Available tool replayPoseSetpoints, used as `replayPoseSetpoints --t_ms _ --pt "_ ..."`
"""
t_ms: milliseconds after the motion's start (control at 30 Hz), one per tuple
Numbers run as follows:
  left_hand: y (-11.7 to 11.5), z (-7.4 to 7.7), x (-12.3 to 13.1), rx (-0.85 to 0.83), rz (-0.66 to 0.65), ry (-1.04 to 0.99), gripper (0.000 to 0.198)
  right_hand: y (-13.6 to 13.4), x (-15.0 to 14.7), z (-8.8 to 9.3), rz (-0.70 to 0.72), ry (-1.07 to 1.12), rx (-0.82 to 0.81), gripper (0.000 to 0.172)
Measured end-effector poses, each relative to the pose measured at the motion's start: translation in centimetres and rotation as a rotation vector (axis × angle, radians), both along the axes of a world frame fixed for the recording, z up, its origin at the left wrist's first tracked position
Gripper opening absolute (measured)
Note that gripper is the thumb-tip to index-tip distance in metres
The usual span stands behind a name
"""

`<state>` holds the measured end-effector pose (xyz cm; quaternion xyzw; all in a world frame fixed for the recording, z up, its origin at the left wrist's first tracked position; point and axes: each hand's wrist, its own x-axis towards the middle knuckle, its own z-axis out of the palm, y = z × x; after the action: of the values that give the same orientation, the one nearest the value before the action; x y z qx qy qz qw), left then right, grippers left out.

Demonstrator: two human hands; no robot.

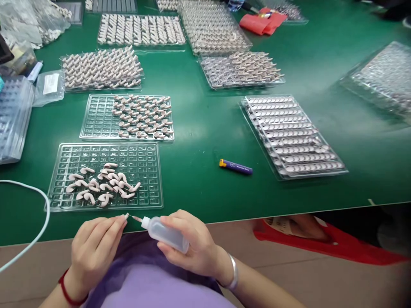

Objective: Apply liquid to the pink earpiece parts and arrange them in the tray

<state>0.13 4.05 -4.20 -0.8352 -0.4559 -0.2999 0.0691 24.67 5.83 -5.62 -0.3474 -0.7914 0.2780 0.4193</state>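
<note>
My left hand [96, 246] is closed in a pinch on a small pale earbud-shaped part [126, 216] at the near edge of the green table [199, 141]. My right hand [192, 244] grips a small translucent squeeze bottle [167, 233]. Its thin metal nozzle points left and nearly touches the part. Just beyond my hands lies a clear plastic tray [141, 158] holding a loose cluster of several such parts [102, 184].
More clear trays of parts [141, 117] fill the left and far table. A tray of round pieces [292, 134] sits at right, a purple lighter [236, 167] in the middle. A white cable [38, 194] curves at left. Red cloth [263, 21] lies far back.
</note>
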Motion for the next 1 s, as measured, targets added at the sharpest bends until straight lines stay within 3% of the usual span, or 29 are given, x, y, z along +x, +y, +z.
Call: replayPoseSetpoints --t_ms 233,600,733,900,1000 --pt "-0.1 -0.1 0.0 -0.014 0.016 -0.007 0.036 0.1 -0.1 0.2 -0.004 -0.007 0.018 0.038" --pt "0.1 0.1 0.1 -0.026 0.015 0.001 0.037 0.1 -0.1 0.2 0.003 0.004 0.019 0.046" --pt "0.1 0.0 0.2 -0.028 0.020 -0.014 0.037 -0.2 0.4 0.2 -0.020 0.119 -0.091 0.041" --pt "-1.4 0.6 0.9 -0.178 0.093 -0.281 0.039 -0.9 0.1 0.6 -0.070 0.258 -0.387 0.044" --pt "-2.9 1.1 1.8 -0.469 0.182 -0.569 0.023 -1.2 -1.2 0.8 -0.038 0.285 -0.386 0.049"
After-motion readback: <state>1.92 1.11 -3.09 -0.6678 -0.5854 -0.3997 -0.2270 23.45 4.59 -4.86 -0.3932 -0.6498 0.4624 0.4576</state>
